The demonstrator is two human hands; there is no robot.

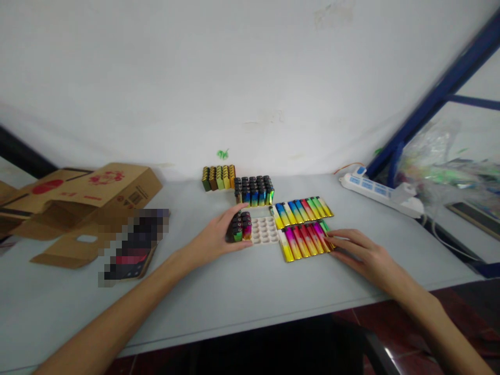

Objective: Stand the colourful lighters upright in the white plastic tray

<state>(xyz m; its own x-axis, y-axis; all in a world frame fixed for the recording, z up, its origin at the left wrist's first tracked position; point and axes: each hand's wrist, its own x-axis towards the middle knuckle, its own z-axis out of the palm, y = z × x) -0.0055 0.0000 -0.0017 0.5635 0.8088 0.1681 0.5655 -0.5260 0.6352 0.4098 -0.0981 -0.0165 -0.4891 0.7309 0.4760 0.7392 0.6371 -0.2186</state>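
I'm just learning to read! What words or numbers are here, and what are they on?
No text can be read here.
Cardboard box: red prints and a dark label, too blurred.
No lettering shows on upright lighters in the left hand or flat lighters by the right hand.
Power strip: nothing legible.

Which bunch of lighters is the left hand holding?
The left hand grips the small upright bunch at the left end of the white tray; the back bunches stand untouched, the rainbow rows lie flat.
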